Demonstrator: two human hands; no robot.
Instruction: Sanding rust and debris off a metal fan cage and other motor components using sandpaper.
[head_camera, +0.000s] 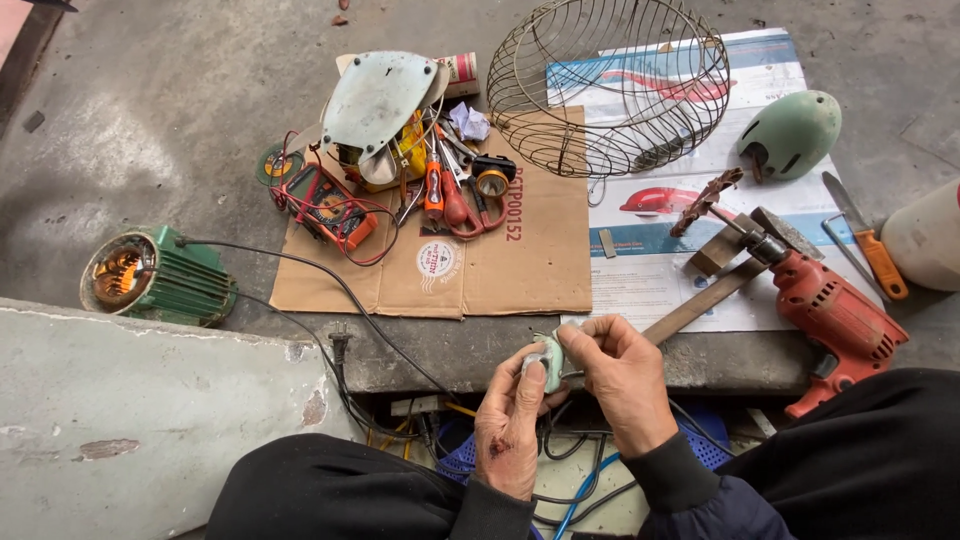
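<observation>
Working a small pale-green part (547, 357), pinched between left hand (510, 420) and right hand (622, 375) (both closed on it), just below the cardboard sheet (500, 255); probably steady fingertip turning next.

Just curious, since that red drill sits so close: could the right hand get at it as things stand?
Probably yes, once freed. The red drill lies uncovered just beside the right hand, nothing between them. But that hand and the left hand both hold a small pale green part.
</observation>
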